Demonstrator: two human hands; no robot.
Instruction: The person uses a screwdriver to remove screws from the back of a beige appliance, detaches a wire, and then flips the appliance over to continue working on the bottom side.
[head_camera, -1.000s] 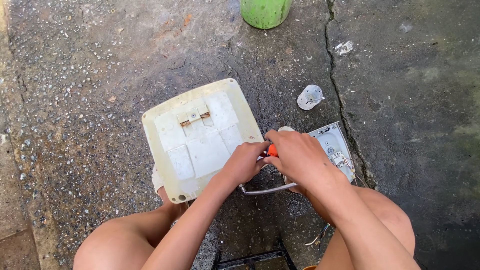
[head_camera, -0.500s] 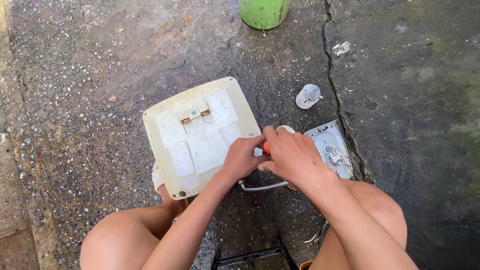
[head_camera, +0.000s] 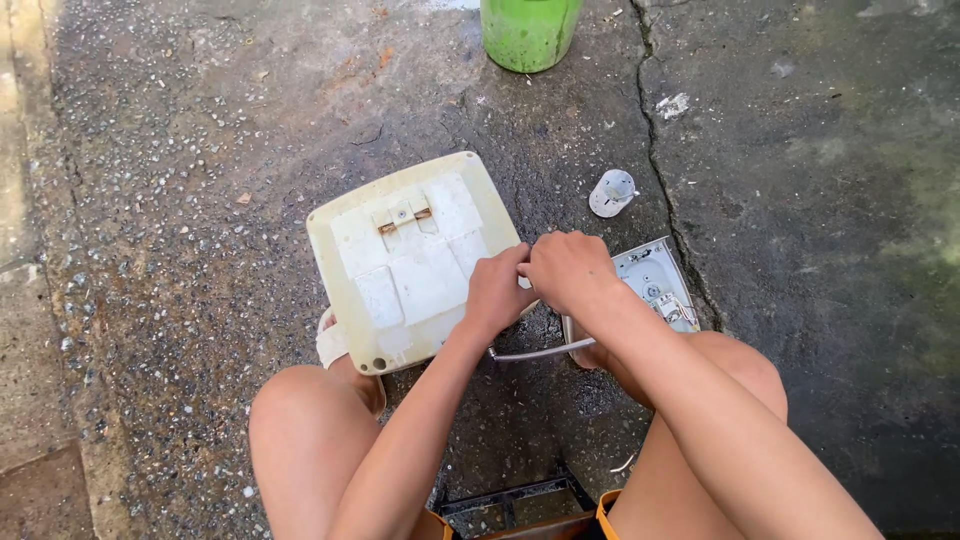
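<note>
While both hands crowd the right edge of the cream-coloured square plastic housing (head_camera: 410, 262), the detail is tight. The left hand (head_camera: 497, 293) is curled shut, pinching that rim, and the right hand (head_camera: 567, 270) is balled closed just beside it, touching — whatever it holds is hidden inside the fist, so I cannot tell what it clamps. The housing lies face-up on the wet, gritty concrete floor (head_camera: 180, 200), one corner resting by the left foot's white sandal strap (head_camera: 332, 342).

Risk, as I judge it — wet ground and a slick plastic edge could let the pinch slip, and the housing could skid or knuckles scrape. A thin grey metal hose (head_camera: 535, 351) loops under the wrists and could snag. The small white plastic cap (head_camera: 611, 193) sits loose nearby, easy to knock toward the crack. A grey metal-backed panel (head_camera: 655, 285) lies right of the hands, a green bucket (head_camera: 528, 32) well apart.

Against a second ago, the orange tool tip between the fingers no longer shows, and the hands sit closer together.
</note>
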